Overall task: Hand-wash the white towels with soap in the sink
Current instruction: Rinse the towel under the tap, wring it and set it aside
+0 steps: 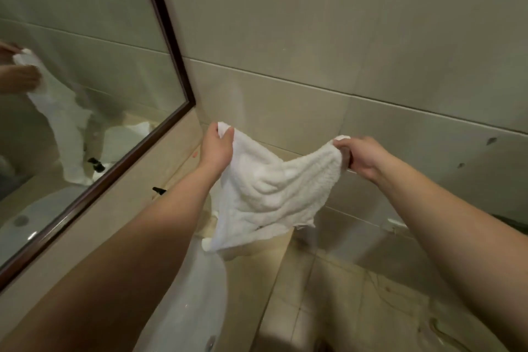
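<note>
The room was a bathroom lined with large beige wall tiles (314,23), with a dark-framed mirror (85,80) mounted on the wall at the left. Below the mirror ran a beige worktop (94,226), and the white sink (188,294) was set into it, its drain hole visible near the lower edge of the view. To the right of the worktop, lower down, lay a tiled floor (357,308) with wet marks. Both bare arms reached forward from the viewer. The white towel (271,191) was held up in the air in front of the tiled wall, stretched between the two hands and hanging above the far end of the sink and the corner of the worktop. The left hand (217,148) pinched one upper corner of the towel, its grip clamped on the cloth between thumb and fingers. The right hand (361,156) held the opposite upper corner, its grip curled tightly round a bunched fold. The towel sagged between the two corners, and its lower edge hung free and uneven. The mirror reflected the hands and the hanging towel, together with more white cloth lying on the worktop.
</note>
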`<action>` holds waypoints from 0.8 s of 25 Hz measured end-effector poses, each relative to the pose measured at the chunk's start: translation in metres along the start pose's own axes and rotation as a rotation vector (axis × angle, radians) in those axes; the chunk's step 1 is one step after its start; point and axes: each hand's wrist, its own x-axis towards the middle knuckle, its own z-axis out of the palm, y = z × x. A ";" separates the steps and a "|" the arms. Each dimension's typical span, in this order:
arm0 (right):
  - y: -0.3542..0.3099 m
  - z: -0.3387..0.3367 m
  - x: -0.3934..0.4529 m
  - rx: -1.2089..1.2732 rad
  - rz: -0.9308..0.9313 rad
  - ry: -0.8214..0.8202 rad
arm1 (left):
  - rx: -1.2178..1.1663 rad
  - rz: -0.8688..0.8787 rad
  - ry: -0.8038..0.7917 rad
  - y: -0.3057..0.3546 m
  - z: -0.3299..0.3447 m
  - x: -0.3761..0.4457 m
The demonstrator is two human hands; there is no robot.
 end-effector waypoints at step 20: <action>-0.110 -0.111 0.030 -0.394 -0.268 0.333 | 0.396 0.134 -0.046 0.113 0.005 0.054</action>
